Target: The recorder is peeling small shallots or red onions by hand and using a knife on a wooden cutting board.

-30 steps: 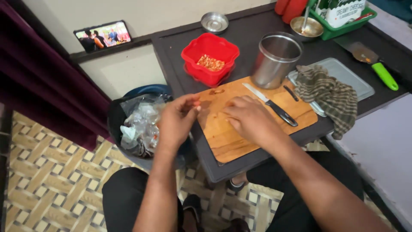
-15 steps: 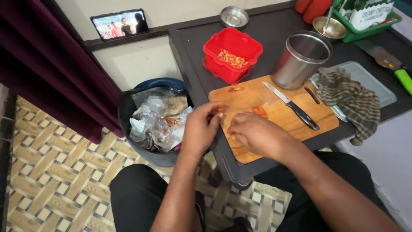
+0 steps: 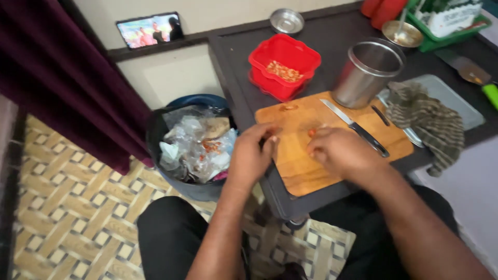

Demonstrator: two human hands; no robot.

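Wooden cutting board point(image 3: 311, 171), pale brown, set at the front left corner of the dark table point(image 3: 233, 67); both hands work over its left half.

Left hand point(image 3: 251, 155): at the board's left edge, fingers curled together toward a small reddish piece; whether they are actually clamped on it cannot be told.

Right hand point(image 3: 340, 150): on the middle of the board, fingertips pinched on a small orange-red piece point(image 3: 312, 133) near the knuckles.

Knife point(image 3: 355, 127), black handle: lying on the board just right of the right hand, untouched.

Red tub point(image 3: 284, 65), holding chopped bits: behind the board, toward the table's left edge.

Steel cup point(image 3: 367, 72): at the board's back right corner.

Checked cloth point(image 3: 430, 122): right of the board, draped over a grey tray point(image 3: 456, 98).

Bin point(image 3: 194, 148), full of plastic scraps: on the floor against the table's left edge, beside the left hand.

Handling note, as a judgement: peeling such small pieces goes best held low over the board, with skins dropped straight into the bin.
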